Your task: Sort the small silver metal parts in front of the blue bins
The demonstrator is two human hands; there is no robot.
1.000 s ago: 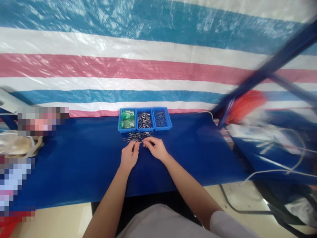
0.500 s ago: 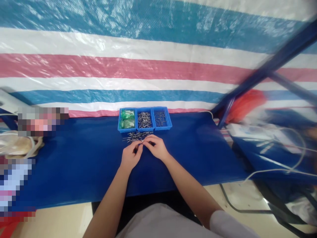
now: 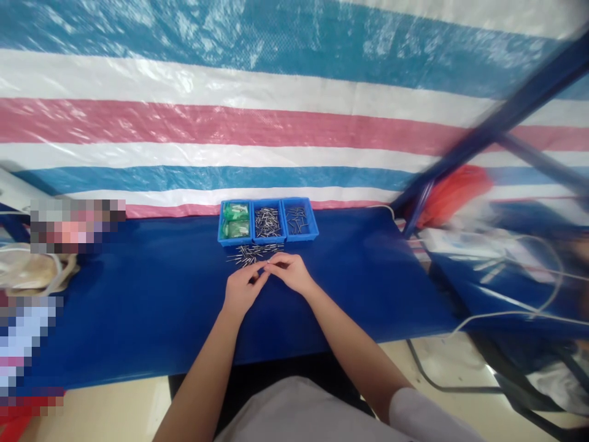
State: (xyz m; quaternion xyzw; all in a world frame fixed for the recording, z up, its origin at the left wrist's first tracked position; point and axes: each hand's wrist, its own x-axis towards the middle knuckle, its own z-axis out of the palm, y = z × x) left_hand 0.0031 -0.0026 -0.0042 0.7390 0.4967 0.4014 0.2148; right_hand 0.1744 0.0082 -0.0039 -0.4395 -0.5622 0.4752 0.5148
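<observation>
My left hand (image 3: 243, 288) and my right hand (image 3: 291, 272) meet fingertip to fingertip over the blue table. Both are closed in a pinch, and whatever lies between the fingers is too small to name. Just beyond them a loose pile of thin metal pins (image 3: 251, 253) lies on the table. Behind the pile stand three joined blue bins. The left bin holds green packets (image 3: 237, 229), the middle one is heaped with metal pins (image 3: 267, 223), and the right bin (image 3: 308, 230) has fewer dark, thin pieces (image 3: 297, 220) in it.
The blue table (image 3: 138, 307) runs up to a striped plastic sheet (image 3: 276, 129). At the right are a blue metal frame (image 3: 506, 116), a red bag (image 3: 455, 193) and a white cable (image 3: 488, 316). A beige bag (image 3: 27, 270) sits at the left edge, beside blurred-out areas.
My fingertips have shifted slightly against each other, still pressed together in the same place. The bins and the pile of pins look the same.
</observation>
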